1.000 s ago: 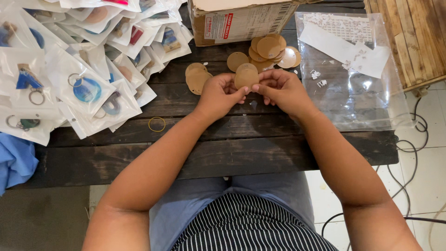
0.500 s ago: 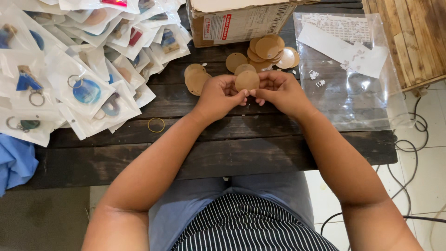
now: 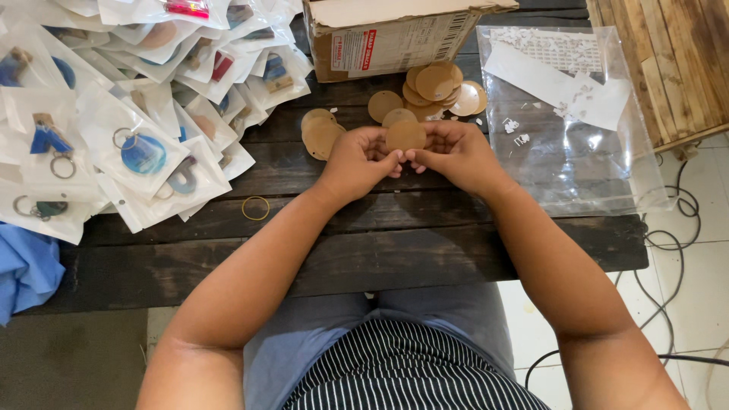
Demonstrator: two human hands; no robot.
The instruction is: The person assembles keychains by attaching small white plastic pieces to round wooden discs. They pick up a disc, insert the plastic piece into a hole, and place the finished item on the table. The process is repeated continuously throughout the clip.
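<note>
Right now a round brown disc [image 3: 405, 136] sits pinched between both hands above the dark wooden table [image 3: 380, 258], the left hand [image 3: 363, 159] and right hand [image 3: 454, 154] clamping its edges with their fingertips. More loose discs [image 3: 434, 83] lie just beyond, near a cardboard box [image 3: 395, 34]; bagged keychains [image 3: 137, 114] pile up at the left.
</note>
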